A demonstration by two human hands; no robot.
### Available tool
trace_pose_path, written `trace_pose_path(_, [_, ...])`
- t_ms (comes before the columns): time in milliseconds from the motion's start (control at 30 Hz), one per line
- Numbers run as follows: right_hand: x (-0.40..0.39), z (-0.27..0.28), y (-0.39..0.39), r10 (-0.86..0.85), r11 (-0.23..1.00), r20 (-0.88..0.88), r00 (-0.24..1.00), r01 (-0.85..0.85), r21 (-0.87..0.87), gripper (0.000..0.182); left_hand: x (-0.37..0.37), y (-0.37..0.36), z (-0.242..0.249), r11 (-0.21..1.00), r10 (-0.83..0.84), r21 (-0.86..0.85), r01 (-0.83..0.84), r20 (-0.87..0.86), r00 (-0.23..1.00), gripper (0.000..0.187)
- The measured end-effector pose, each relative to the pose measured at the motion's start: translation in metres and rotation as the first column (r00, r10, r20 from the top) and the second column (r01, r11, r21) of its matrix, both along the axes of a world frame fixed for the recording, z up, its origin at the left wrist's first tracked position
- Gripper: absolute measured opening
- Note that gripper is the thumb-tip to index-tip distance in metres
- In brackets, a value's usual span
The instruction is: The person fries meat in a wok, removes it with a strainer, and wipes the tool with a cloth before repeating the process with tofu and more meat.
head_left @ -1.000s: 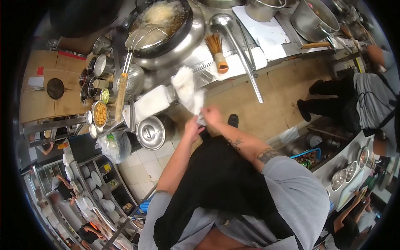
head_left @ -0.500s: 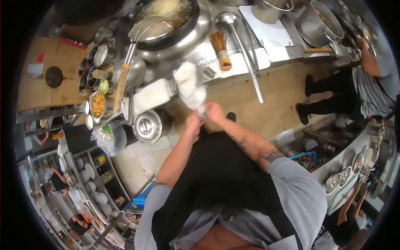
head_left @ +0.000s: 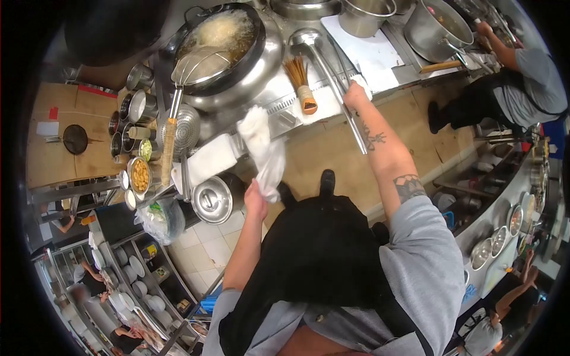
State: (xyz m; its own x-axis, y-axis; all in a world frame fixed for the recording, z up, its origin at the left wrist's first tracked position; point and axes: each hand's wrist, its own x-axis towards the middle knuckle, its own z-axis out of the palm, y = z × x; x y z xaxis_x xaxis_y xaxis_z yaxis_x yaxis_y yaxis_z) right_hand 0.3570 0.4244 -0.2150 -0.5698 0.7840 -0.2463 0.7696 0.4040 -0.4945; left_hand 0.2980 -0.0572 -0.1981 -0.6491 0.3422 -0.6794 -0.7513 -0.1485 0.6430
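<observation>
My left hand (head_left: 256, 202) is closed round the lower end of a white cloth (head_left: 270, 169). Its other end lies over the front of the stove counter. My right hand (head_left: 356, 96) is stretched to the counter edge, its fingers closed and mostly hidden. It covers the lower end of a pair of tongs (head_left: 337, 56) and touches a folded white cloth (head_left: 363, 86); which of these it grips I cannot make out. Just left of it, a long-handled ladle (head_left: 317, 50) has its handle sticking out past the edge. A bamboo wok brush (head_left: 304, 89) lies further left.
A wok (head_left: 256, 56) of bubbling oil holds a wire skimmer (head_left: 172, 127) with a wooden handle. Left are seasoning pots, a bowl of yellow pieces (head_left: 140, 176) and a lidded pot (head_left: 212, 199). A large pot (head_left: 430, 35) stands right, near a co-worker (head_left: 537, 77).
My hands, together at the white cloth before, have parted. The left has drawn the cloth down and left; the right has moved up and right to the counter edge by the tongs.
</observation>
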Motion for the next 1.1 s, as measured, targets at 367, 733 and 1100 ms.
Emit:
trace_pose_path(367, [0.030, 0.064, 0.012, -0.359, 0.684, -0.016, 0.933, 0.251, -0.685, 0.061, -0.010, -0.027, -0.015, 0.995, -0.061, 0.094, 0.042, 0.217, 0.974, 0.041])
trace_pose_path(733, [0.106, 0.068, -0.101, -0.643, 0.584, -0.371, 0.671, 0.116, -0.803, 0.044, -0.013, -0.015, 0.004, 0.899, -0.431, 0.174, 0.402, 0.191, 0.882, 0.033])
trace_pose_path(1100, [0.067, 0.030, -0.278, 0.186, 0.818, -0.442, 0.877, -0.387, -0.425, 0.019, 0.004, 0.029, 0.009, 0.803, -0.503, 0.409, 0.433, 0.078, 0.861, 0.042])
